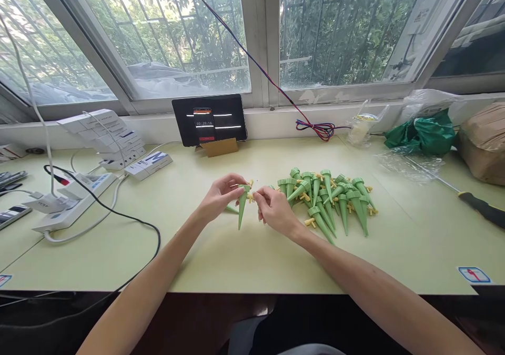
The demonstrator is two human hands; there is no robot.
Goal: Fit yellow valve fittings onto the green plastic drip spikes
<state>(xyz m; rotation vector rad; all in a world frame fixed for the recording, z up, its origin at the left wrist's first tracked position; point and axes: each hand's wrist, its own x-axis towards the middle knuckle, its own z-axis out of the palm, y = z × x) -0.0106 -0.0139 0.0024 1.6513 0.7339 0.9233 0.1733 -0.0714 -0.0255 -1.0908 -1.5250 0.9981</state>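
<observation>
My left hand (221, 196) pinches the wide top of a green cone-shaped spike (242, 208), whose tip points down toward the table. My right hand (276, 210) is closed at the spike's top, its fingertips on a small yellow knob (250, 197) on the spike's side. A pile of several like green spikes with yellow knobs (331, 202) lies just right of my right hand. Another green spike (232, 208) lies on the table partly hidden behind my left hand.
A tablet with a phone leaning on it (209, 119) stands at the back by the window. Power strips and cables (74, 197) lie at the left. At the right are a green bag (424, 131), clear plastic bags (410, 163) and a black-handled tool (483, 208).
</observation>
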